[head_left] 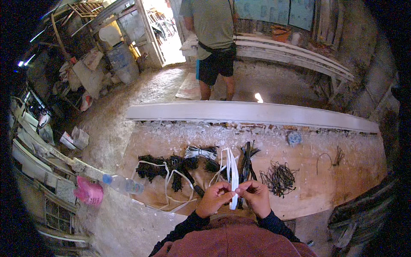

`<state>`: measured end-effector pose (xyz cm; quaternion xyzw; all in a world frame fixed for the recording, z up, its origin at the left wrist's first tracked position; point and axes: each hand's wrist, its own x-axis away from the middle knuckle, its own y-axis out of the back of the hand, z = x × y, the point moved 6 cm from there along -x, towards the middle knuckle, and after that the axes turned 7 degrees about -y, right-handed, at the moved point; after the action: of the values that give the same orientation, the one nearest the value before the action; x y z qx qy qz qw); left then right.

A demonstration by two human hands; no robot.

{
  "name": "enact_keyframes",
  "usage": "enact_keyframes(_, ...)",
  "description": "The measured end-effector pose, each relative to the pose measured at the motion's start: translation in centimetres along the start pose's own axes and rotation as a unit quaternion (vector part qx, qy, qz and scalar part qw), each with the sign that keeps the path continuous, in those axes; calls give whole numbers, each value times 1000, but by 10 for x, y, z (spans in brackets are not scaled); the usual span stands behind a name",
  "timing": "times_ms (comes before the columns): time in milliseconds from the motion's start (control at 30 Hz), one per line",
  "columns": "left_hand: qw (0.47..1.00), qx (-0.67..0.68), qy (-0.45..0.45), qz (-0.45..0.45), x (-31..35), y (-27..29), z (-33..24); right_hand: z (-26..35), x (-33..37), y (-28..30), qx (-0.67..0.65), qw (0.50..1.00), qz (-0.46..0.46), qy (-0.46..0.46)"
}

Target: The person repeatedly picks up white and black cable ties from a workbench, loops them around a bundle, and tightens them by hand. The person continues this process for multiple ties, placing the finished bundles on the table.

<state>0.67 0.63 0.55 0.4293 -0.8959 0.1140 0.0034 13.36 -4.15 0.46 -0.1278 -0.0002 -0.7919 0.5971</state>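
My left hand [215, 199] and my right hand [255, 198] meet close to my body, fingertips pinched on a bundle of flat white strips [232, 169]. The strips rise from my fingers in a long narrow loop, and a short end hangs below. Just behind my right hand lie dark, flat black strips [248, 160]. Farther right is a loose tangle of thin black cord [279, 179]. Left of my hands are tied bunches of black cord [150, 169] and a white cord bunch [201, 152] bound with black. A pale strip [168, 184] trails across the wooden tabletop [312, 197].
A long white board [252, 112] runs along the table's far edge, with a blue speckled lump [294, 137] near it. A person [214, 38] stands beyond. At the left are a clear bottle [124, 184] and a pink plastic container [89, 191].
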Motion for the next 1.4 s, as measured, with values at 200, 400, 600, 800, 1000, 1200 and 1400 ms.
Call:
enact_keyframes(200, 998, -42, -40, 7, 1, 5, -1, 2, 2, -4, -13, 1000, -11, 19)
enact_keyframes(400, 996, -59, -60, -3, 3, 9, 0, -3, 7, -5, 37, 999, -19, 35)
enact_keyframes(600, 998, 10, -61, 20, -1, 5, 5, -3, 8, -8, 35, 997, -4, 61)
enact_keyframes(800, 995, 96, -26, 31, -3, 1, 11, -5, 10, -9, 10, 999, -7, 35)
enact_keyframes(1000, 998, 56, -4, -23, 5, 12, 23, -4, 9, -10, -49, 999, 25, 1)
enact_keyframes(1200, 994, 110, -11, -27, 5, 13, 26, -4, 8, -19, -74, 992, 91, -50)
enact_keyframes(1400, 999, 36, 5, 12, 6, 6, 13, -6, 4, -9, -13, 997, 59, -41)
